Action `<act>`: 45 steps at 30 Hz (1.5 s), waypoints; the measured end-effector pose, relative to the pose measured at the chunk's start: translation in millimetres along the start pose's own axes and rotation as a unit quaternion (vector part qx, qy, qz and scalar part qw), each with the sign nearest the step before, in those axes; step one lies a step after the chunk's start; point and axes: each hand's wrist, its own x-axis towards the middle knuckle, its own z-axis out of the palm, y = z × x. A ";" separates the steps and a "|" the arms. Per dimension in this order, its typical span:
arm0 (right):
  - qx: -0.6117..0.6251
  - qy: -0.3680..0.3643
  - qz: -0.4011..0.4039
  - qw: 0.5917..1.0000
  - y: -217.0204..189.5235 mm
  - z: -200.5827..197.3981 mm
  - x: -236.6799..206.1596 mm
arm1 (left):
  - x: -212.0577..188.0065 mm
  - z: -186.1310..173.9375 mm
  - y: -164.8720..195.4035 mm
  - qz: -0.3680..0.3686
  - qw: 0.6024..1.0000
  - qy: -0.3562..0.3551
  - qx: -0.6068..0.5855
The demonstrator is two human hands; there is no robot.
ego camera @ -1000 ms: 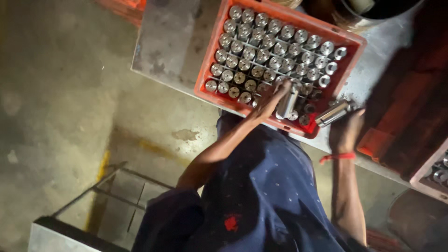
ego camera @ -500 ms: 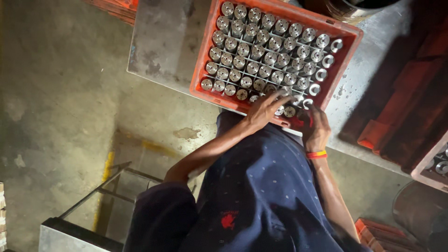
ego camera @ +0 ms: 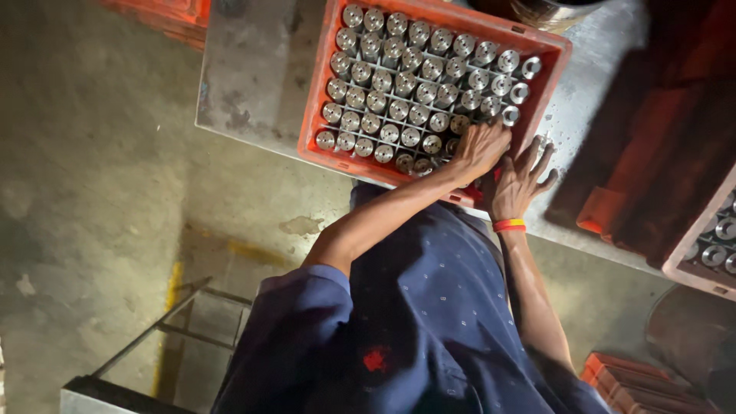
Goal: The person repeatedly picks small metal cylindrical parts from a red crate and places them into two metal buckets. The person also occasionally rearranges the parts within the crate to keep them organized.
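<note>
We see our left hand (ego camera: 477, 147) lying flat, fingers loose, on the steel cylinders (ego camera: 414, 80) filling the orange crate (ego camera: 546, 47) on the metal table (ego camera: 253, 77). Our right hand (ego camera: 520, 180), fingers spread wide, holds nothing, pressing the crate's near corner.

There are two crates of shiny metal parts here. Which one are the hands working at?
The big orange crate in the middle of the metal table: both hands rest at its near corner. The other crate, at the right edge, is untouched.
</note>
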 end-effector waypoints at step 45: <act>0.001 0.065 -0.008 0.998 -26.7 -53.2 98.6 | 70.8 -63.3 -18.2 0.005 0.993 0.118 -0.003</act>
